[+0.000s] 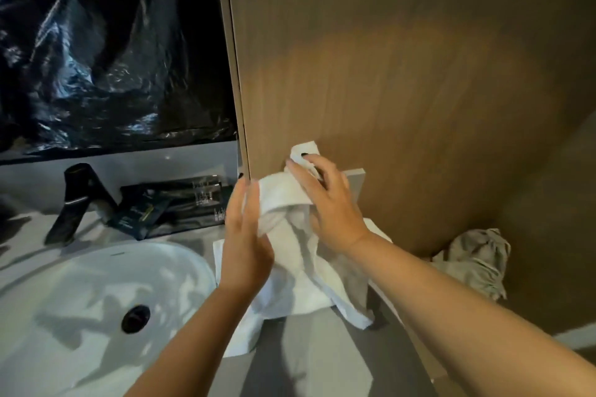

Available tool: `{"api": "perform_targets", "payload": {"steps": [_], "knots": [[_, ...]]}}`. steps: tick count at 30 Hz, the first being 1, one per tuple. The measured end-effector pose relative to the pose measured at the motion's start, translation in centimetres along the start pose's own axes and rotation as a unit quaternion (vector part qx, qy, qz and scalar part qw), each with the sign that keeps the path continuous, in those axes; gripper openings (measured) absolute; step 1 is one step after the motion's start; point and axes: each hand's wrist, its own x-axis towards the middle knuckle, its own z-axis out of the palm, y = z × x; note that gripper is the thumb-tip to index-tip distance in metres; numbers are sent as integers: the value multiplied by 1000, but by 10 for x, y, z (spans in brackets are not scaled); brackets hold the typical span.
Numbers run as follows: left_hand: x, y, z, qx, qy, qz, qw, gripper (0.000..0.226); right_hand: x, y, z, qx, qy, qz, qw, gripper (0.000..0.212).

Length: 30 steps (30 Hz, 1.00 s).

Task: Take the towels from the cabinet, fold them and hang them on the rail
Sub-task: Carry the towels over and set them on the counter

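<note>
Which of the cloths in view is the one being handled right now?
The white towel between the left hand and right hand; the grey cloth lies crumpled and untouched, lower right.

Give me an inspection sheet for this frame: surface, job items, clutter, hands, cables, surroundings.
Surface: grey vanity counter with white sink set in on the left.
Job's things: white towel held up over the counter, partly draped; another white piece under it on the counter; no rail visible.
Clutter: dark packets behind the sink; crumpled grey cloth lower right.
Hands: left hand flat against the towel; right hand grips its top.
Cables: nothing seen.
Surroundings: black faucet, black plastic sheeting, wooden panel.
</note>
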Motion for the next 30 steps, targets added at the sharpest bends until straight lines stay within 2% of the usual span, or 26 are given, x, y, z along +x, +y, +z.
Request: {"api": "perform_targets", "payload": {"steps": [2,3,4,6,8,11,18,24,30], "knots": [[-13,-26,-6,81,-79,131,985,80,-28,30,-3,-88,-75,-83,990,86],[-24,-37,-6,103,-133,163,972,77,-43,41,-2,-103,-122,-94,983,88],[-35,-43,-5,107,-192,165,962,74,-58,49,-1,-101,-174,-87,976,85],[-57,-47,1,81,-278,106,951,70,-85,55,6,-81,-271,-25,959,72],[-70,-46,10,68,-306,55,948,72,-105,51,19,-60,-333,49,940,73],[-71,-54,19,109,-317,50,941,76,-120,46,41,-89,-333,93,934,83],[-66,-72,33,116,-313,51,941,79,-124,65,62,-108,-310,96,940,73],[-67,-64,30,137,-314,55,938,76,-120,59,54,-100,-336,117,929,72],[-69,-33,16,196,-326,1,925,79,-111,45,17,-39,-342,115,932,73]]}}
